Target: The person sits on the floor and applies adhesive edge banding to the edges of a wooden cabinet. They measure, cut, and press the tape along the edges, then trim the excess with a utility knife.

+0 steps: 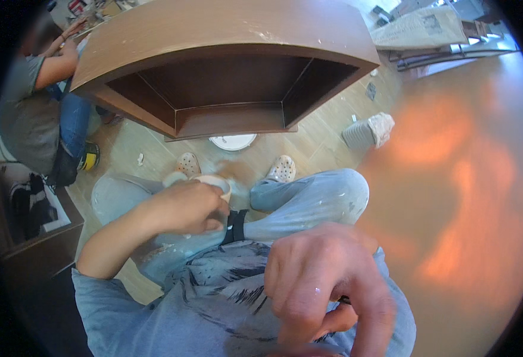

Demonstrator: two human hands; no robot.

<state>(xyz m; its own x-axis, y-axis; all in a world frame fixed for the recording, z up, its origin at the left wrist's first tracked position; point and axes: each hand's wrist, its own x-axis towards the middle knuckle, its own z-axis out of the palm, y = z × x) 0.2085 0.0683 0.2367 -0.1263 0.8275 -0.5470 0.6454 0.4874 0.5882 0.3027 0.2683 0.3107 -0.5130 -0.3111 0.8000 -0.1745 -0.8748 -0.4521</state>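
Observation:
My left hand is closed on a pale cup, over my lap between my knees. Its fingers bend over the near side, and what the cup holds is mostly hidden. A blurred brown smear shows just beyond the cup. Close to the camera at the lower right, my right hand is raised with its fingers curled. A small dark bit shows under those fingers, too little to name. Ahead of me is a brown wooden cabinet with an open, dark compartment facing me.
A white round lid lies under the cabinet's near edge. A ribbed grey block sits right of it. Another person is at the left, beside a yellow-labelled can. An open drawer is nearer. A broad brown panel fills the right.

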